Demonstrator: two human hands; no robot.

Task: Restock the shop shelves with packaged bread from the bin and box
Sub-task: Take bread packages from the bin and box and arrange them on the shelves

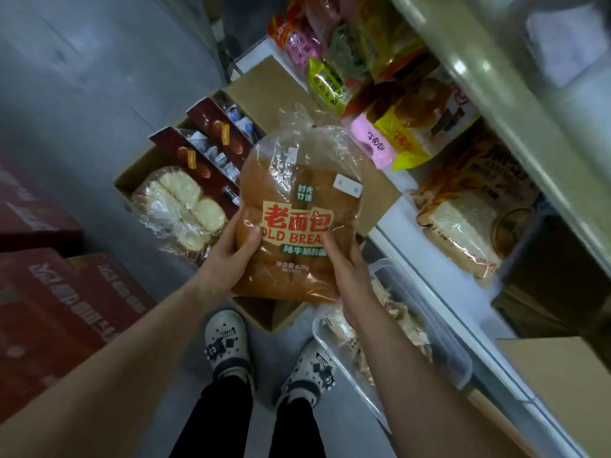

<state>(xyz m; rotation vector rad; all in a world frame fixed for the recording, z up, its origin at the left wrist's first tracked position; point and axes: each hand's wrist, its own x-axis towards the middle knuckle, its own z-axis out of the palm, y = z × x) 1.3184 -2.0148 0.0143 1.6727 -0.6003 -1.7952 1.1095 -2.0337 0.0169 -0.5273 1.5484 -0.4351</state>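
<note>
red cartons (49, 309) left | white clogs (228, 345) on grey floor (82, 94)

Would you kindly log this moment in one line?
left hand, right hand: hold clear-bagged brown bread loaf | over open cardboard box | unshelved

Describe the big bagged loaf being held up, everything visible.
The round golden-brown loaf in a clear crinkly plastic bag is lobed on top. Its orange-yellow label reads "OLD BREAD" in red, with 628g below; a small white sticker sits upper right. The bag's gathered neck points away from the person. The left hand and right hand grip its lower sides, above an open brown cardboard box.
</note>
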